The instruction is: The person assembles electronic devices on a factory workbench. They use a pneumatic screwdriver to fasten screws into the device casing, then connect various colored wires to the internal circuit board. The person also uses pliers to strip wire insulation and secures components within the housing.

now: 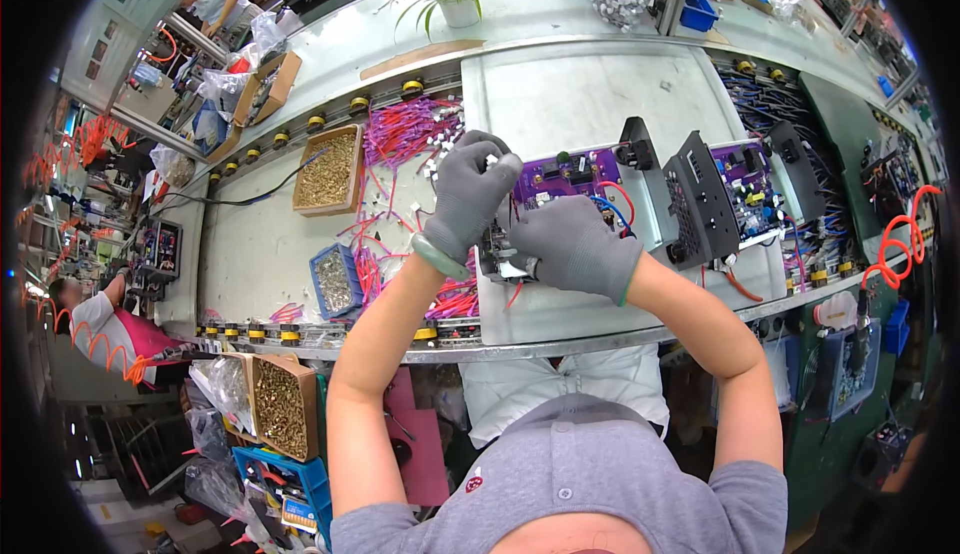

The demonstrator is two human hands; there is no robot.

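My left hand [470,194], in a grey glove, is raised over the left end of a purple circuit board [575,170]. Its fingers are pinched, and a small white connector [491,162] shows between thumb and fingertips. Lower on the same end of the board lies my right hand [580,246], also gloved, with fingers curled inward against the unit's edge. What its fingertips hold, if anything, is hidden. A red and a blue wire [622,204] loop up from the board beside the right hand. The board sits in a metal housing with a black end panel [636,146].
A second unit with a black panel [700,199] stands to the right. Pink and purple wires [410,132] are heaped at left, near a box of brass-coloured parts [328,170] and a blue bin [336,282]. A coiled orange hose [900,244] hangs at far right. Other people work farther off.
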